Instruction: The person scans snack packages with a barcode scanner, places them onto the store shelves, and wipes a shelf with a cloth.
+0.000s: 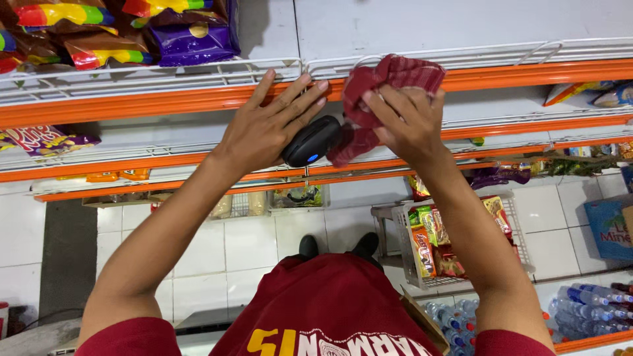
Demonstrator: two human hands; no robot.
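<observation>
The right hand clenches a crumpled dark red cloth, pressing it against the orange-edged white wire shelf rail. The left hand lies flat with fingers spread on the same rail, while a black oval handheld scanner sits tucked under its thumb side, touching the cloth. Colourful snack bags rest on the shelf up left.
</observation>
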